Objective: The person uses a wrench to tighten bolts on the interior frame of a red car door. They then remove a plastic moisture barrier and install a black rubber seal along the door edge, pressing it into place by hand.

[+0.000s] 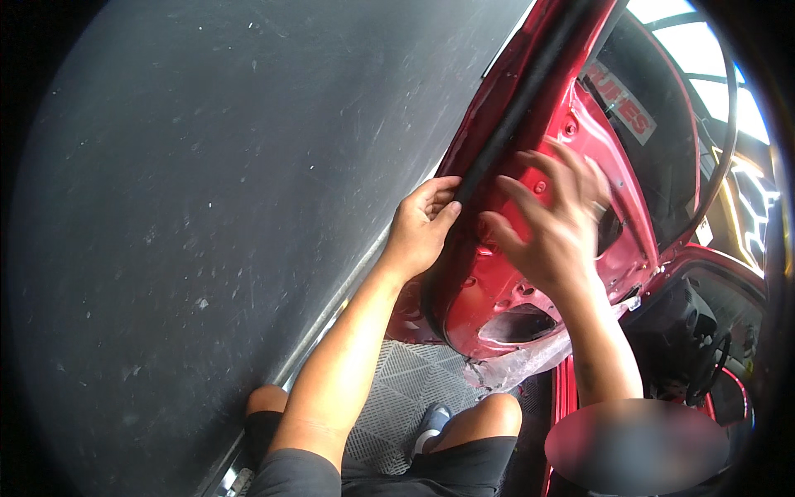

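Observation:
A red car door stands open in front of me, its inner metal bare with holes and bolts showing. Along its edge runs a thick black rubber door seal, curving round at the near lower corner. My left hand pinches the seal's outer side between thumb and fingers, about midway along the door. Over the inner panel, to the right of the seal, my right hand hovers with fingers spread and slightly smeared by motion. Nothing shows in it; whether any fingertip touches the door is unclear.
A dark grey scuffed wall rises close on the left. Clear plastic sheeting hangs from the door's lower part. Grey grated floor tiles lie below. At right are the door window and the dark car interior.

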Demonstrator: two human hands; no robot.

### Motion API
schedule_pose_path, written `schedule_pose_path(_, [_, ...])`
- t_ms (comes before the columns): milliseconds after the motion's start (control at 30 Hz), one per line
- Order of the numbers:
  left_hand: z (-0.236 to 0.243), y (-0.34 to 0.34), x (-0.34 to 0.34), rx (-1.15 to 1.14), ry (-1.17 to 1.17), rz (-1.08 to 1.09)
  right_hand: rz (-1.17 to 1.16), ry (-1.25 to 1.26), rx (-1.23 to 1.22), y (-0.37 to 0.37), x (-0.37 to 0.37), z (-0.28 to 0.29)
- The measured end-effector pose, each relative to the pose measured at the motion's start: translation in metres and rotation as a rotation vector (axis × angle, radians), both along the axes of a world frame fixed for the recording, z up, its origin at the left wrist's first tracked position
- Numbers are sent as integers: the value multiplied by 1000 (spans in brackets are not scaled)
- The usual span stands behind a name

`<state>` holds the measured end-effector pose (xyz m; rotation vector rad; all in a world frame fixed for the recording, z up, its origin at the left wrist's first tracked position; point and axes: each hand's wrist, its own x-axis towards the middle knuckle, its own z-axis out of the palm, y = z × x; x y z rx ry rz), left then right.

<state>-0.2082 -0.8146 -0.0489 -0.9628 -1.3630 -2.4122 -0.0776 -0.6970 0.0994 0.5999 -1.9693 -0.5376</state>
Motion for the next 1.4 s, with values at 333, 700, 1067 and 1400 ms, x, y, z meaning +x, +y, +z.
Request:
schedule_pose_path(333, [25,24,-18,-123,-19,436,-196,22,-461,136,96,-78])
schedule_pose_path(700, [33,54,-22,-142,15,516,-94,-71,-667,184,66,-54])
schedule_pose_path(1067, [68,47,-48,-237,-58,295,-61,-198,-764,157,-30,-25])
schedule_pose_path(1400, [-27,28,-24,-165,-95,382,-210,-134,-754,171,-33,-94])
